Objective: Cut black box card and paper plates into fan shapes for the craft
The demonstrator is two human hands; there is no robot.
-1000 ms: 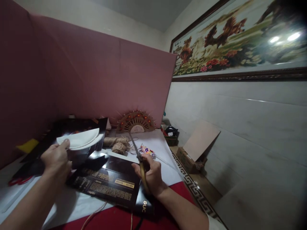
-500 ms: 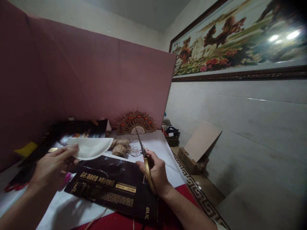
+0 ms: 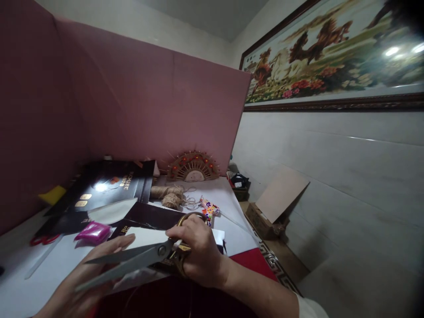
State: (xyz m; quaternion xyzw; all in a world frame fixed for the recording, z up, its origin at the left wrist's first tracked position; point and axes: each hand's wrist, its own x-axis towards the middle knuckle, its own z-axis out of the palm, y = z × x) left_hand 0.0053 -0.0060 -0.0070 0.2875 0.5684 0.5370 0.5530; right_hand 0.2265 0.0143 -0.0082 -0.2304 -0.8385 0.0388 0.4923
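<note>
and the scissors [image 3: 161,251] sit front and centre over the black cardboard [image 3: 147,215], blades parted, the right hand [image 3: 202,247] clenched round their gold handles! stiff metal, probably weighty, slick at the blades: handles are the hold. left hand [image 3: 82,271] behind the blades; can't tell its grip.

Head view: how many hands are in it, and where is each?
2. The right hand grips the scissors, low and near the middle; the left hand is at lower left, partly hidden behind the open blades.
</note>
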